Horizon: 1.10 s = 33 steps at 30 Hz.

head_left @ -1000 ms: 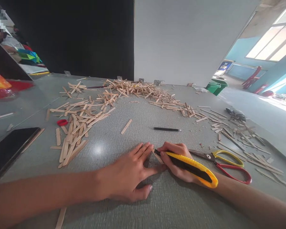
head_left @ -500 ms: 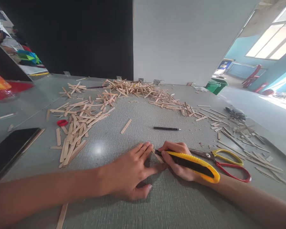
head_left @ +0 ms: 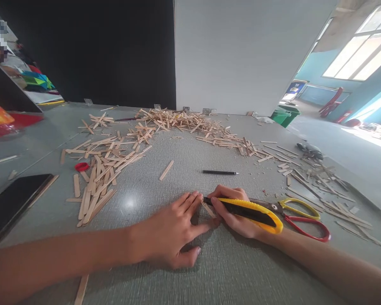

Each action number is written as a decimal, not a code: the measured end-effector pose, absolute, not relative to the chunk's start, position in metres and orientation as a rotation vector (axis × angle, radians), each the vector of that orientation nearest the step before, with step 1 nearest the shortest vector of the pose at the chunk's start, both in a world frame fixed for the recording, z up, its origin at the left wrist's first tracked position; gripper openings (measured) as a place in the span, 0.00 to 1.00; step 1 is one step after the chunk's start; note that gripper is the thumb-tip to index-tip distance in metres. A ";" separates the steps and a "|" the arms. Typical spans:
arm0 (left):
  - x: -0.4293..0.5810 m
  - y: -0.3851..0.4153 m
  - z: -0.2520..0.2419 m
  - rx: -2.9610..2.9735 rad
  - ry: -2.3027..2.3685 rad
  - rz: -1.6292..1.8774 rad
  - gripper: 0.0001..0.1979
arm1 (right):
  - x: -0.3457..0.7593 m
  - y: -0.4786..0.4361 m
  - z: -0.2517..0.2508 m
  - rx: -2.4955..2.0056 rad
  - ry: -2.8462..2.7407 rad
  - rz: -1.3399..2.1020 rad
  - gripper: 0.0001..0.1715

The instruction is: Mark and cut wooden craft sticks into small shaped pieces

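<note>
My right hand (head_left: 233, 212) is closed around a yellow and black utility knife (head_left: 250, 212), its tip pointing left and resting at a short wooden craft stick (head_left: 209, 209). My left hand (head_left: 180, 228) lies on the table with its fingers stretched and spread, the fingertips pressing at both ends of that stick. The fingers cover part of the stick, and the blade is too small to make out. Partly behind my right hand and wrist lie scissors (head_left: 296, 212) with one yellow and one red handle.
A black pen (head_left: 220, 172) and a single craft stick (head_left: 167, 170) lie ahead of my hands. Piles of craft sticks (head_left: 97, 186) curve along the left and back. Cut slivers (head_left: 336, 203) lie right. A phone (head_left: 15, 203) and a red ring (head_left: 81, 167) are left; upright panels (head_left: 241, 55) stand behind.
The knife's handle end has swung slightly left and up in my right hand, and its tip has shifted a little at the stick. My left hand stays in place. The view has shifted slightly.
</note>
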State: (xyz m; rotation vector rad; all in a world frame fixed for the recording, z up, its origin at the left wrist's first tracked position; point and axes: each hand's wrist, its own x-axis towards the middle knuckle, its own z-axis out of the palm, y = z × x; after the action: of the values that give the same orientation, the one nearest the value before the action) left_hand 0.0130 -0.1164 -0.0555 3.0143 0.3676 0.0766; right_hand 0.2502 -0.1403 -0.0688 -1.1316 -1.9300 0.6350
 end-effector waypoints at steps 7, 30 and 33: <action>0.013 -0.117 -0.054 2.987 0.370 0.061 0.38 | 0.249 -0.141 -0.067 -1.134 -1.943 0.621 0.16; 0.013 -0.117 -0.057 3.056 0.359 0.047 0.37 | 0.250 -0.141 -0.072 -1.078 -1.951 0.612 0.11; 0.013 -0.117 -0.056 3.059 0.367 0.044 0.37 | 0.251 -0.141 -0.073 -1.068 -1.953 0.607 0.10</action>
State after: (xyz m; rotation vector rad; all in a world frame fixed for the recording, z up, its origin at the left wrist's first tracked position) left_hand 0.0129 -0.1171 -0.0561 3.0591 0.3670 0.0443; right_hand 0.2508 -0.1410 -0.0733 -1.0684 -1.9529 0.6066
